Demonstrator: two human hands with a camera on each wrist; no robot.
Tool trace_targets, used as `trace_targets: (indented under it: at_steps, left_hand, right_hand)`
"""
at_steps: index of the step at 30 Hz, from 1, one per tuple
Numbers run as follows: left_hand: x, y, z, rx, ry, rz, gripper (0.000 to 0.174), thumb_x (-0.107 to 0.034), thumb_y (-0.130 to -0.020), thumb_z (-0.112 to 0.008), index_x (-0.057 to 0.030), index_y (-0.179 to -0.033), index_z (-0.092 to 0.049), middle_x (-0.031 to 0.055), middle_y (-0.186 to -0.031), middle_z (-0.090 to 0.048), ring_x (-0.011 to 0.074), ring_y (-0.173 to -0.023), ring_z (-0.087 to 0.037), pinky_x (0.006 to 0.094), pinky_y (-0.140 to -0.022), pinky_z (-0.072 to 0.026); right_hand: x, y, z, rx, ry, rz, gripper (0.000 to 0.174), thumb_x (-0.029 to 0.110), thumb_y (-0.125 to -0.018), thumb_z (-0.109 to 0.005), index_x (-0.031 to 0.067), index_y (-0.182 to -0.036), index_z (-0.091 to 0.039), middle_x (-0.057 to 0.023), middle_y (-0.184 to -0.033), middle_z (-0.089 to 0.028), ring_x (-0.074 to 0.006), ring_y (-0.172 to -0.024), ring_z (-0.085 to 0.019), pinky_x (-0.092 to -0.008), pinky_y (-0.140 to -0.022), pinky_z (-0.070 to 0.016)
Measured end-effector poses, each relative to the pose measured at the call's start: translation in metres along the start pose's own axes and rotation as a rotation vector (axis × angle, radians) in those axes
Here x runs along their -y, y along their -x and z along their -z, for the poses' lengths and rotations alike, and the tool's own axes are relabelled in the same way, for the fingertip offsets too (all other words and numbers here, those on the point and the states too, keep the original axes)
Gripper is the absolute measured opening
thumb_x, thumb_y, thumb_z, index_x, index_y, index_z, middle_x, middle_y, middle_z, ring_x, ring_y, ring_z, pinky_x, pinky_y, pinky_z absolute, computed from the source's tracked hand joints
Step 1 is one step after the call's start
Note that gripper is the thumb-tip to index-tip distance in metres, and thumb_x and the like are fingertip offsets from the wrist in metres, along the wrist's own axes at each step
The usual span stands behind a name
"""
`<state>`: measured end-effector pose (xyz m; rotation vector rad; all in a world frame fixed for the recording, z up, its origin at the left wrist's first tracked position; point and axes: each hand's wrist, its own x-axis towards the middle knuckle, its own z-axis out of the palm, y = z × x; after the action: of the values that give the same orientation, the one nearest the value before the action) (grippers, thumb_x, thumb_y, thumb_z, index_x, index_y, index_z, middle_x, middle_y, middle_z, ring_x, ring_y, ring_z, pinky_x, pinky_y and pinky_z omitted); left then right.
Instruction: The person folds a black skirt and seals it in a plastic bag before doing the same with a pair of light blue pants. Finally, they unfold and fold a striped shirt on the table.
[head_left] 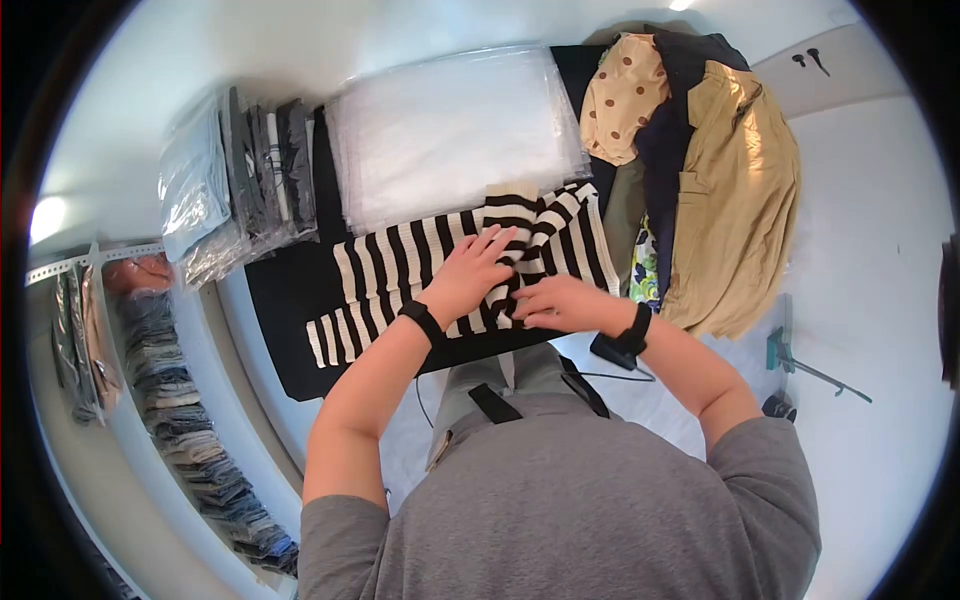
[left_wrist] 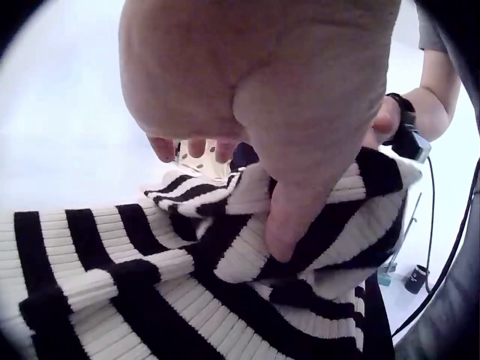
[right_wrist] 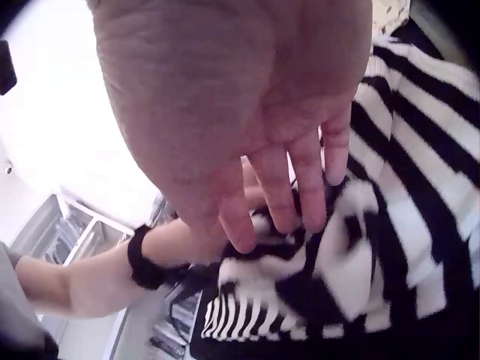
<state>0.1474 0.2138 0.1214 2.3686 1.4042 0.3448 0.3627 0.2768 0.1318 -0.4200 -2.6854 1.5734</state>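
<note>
A black-and-white striped knit sweater (head_left: 400, 262) lies on the black-topped table, its right part folded over and bunched in the middle. My left hand (head_left: 468, 276) rests on the fold with its fingers extended. Seen from the left wrist, the thumb (left_wrist: 283, 232) lies against the bunched ribbed knit (left_wrist: 232, 247). Just to the right, my right hand (head_left: 565, 303) is at the near edge of the bunch. In the right wrist view its fingers (right_wrist: 306, 184) are stretched out, their tips overlapping the folded cloth (right_wrist: 345, 255).
Behind the sweater lies a stack of clear plastic bags (head_left: 450, 130). Bagged garments (head_left: 265, 160) stand at the table's left. Tan trousers (head_left: 735, 210) and a polka-dot cloth (head_left: 625, 100) are piled at the right. Shelves of folded, bagged clothes (head_left: 190, 400) line the left wall.
</note>
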Motion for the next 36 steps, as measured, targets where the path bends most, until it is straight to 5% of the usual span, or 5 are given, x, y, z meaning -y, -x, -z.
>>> trace_targets:
  at_steps: [6, 10, 14, 25, 36]
  left_hand:
    - [-0.024, 0.001, 0.018, 0.051, 0.119, -0.128, 0.020, -0.002, -0.056, -0.064, -0.0061, -0.075, -0.060, 0.0051, -0.101, -0.059, 0.0246, -0.121, -0.041, 0.0444, -0.104, -0.0296]
    - [-0.057, 0.000, 0.029, -0.012, 0.146, -0.204, 0.008, -0.003, -0.064, -0.058, -0.0068, -0.071, -0.055, 0.0053, -0.068, -0.055, 0.0225, -0.075, -0.057, 0.0378, -0.091, -0.0402]
    - [-0.091, 0.003, 0.045, 0.124, 0.176, -0.176, 0.015, -0.004, -0.068, -0.058, -0.0077, -0.081, -0.053, 0.0054, -0.068, -0.054, 0.0222, -0.074, -0.057, 0.0334, -0.069, -0.0404]
    - [-0.099, 0.029, 0.053, 0.329, 0.325, -0.032, 0.030, -0.008, -0.065, -0.066, -0.0074, -0.092, -0.054, 0.0079, -0.081, -0.057, 0.0269, -0.078, -0.060, 0.0375, -0.066, -0.0465]
    - [0.072, 0.137, 0.061, -0.035, 0.387, 0.816, 0.043, -0.002, -0.068, -0.061, -0.0024, -0.110, -0.051, 0.0180, -0.098, -0.061, 0.0333, -0.094, -0.059, 0.0356, -0.082, -0.0454]
  right_hand:
    - [-0.052, 0.006, 0.078, -0.650, 0.376, -0.133, 0.030, -0.005, -0.071, -0.052, 0.0061, -0.097, -0.061, -0.0102, -0.102, -0.061, -0.0311, -0.099, -0.056, -0.0371, -0.084, -0.0465]
    - [-0.099, 0.002, 0.093, -0.555, 0.453, -0.062, 0.035, -0.007, -0.070, -0.052, 0.0080, -0.101, -0.058, -0.0099, -0.103, -0.059, -0.0304, -0.098, -0.055, -0.0377, -0.083, -0.0462]
    - [-0.126, 0.009, 0.090, -0.407, 0.599, -0.157, 0.022, -0.003, -0.072, -0.051, 0.0075, -0.092, -0.054, -0.0097, -0.092, -0.054, -0.0297, -0.088, -0.055, -0.0394, -0.075, -0.0457]
    - [-0.140, 0.031, 0.066, -0.420, 0.600, -0.232, 0.027, -0.001, -0.073, -0.053, 0.0112, -0.096, -0.057, -0.0082, -0.095, -0.051, -0.0278, -0.097, -0.051, -0.0375, -0.083, -0.0429]
    - [-0.168, 0.027, 0.077, -0.301, 0.338, -0.511, 0.037, 0.001, -0.072, -0.050, 0.0202, -0.101, -0.063, -0.0096, -0.098, -0.052, -0.0292, -0.105, -0.049, -0.0380, -0.088, -0.0415]
